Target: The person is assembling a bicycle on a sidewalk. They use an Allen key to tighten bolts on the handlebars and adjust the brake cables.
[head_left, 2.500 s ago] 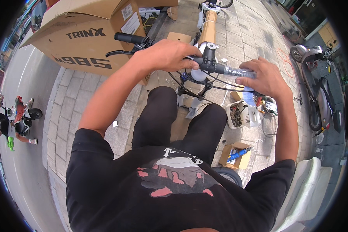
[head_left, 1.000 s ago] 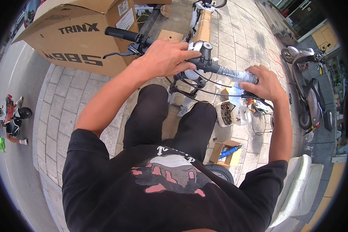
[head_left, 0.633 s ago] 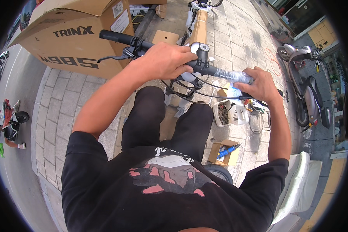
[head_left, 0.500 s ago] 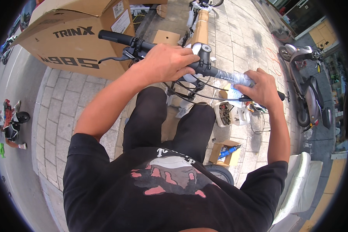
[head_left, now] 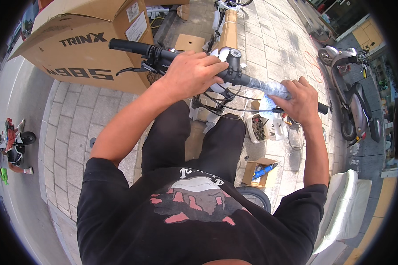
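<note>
A black bicycle handlebar [head_left: 241,79] runs across in front of me, with a black grip [head_left: 128,46] at its left end and a brake lever [head_left: 130,70] below. My left hand [head_left: 192,73] is closed over the bar just left of the stem clamp [head_left: 232,57]. My right hand [head_left: 298,99] grips the right side, where clear plastic wrap [head_left: 265,86] covers the bar. Cables [head_left: 234,104] loop under the bar. The bike's tan-wrapped frame [head_left: 227,31] extends away from me.
A large cardboard box [head_left: 82,42] stands at the left on the paved ground. A small open box with a blue tool [head_left: 261,171], a tub of parts [head_left: 257,128], a tyre [head_left: 254,196], a parked scooter [head_left: 351,95] and white padding [head_left: 345,212] are to the right.
The view has shifted slightly. Both hands stay on the handlebar; the right hand has slid a little outward along the wrapped part.
</note>
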Tool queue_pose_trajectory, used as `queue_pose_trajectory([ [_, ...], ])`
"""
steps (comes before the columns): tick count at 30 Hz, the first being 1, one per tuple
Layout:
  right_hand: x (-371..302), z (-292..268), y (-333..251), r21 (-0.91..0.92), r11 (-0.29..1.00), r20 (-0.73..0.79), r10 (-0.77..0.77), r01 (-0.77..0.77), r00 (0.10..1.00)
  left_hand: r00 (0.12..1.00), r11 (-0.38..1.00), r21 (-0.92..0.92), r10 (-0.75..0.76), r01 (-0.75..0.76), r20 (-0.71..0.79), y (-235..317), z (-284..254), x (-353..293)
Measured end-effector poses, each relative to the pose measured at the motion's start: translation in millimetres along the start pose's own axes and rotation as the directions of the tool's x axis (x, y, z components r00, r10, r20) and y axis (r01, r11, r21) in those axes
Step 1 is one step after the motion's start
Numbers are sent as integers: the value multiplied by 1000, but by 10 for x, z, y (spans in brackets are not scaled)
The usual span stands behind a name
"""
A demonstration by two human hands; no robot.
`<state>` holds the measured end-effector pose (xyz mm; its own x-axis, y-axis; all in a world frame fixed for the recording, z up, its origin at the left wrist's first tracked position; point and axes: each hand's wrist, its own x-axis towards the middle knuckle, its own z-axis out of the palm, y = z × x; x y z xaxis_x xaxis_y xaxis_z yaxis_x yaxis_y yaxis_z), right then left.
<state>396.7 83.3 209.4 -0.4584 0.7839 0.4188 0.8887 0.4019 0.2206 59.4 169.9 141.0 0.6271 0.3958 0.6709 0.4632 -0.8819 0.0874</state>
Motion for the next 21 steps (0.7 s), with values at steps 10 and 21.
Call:
queue_pose_trajectory([
  [10, 29, -20, 43, 43, 999, 73, 12, -15, 997, 999, 1000, 1, -11, 11, 44, 21, -41, 21],
  [21, 36, -24, 21, 36, 999, 59, 20, -23, 998, 999, 998, 57, 28, -27, -22, 20, -19, 20],
])
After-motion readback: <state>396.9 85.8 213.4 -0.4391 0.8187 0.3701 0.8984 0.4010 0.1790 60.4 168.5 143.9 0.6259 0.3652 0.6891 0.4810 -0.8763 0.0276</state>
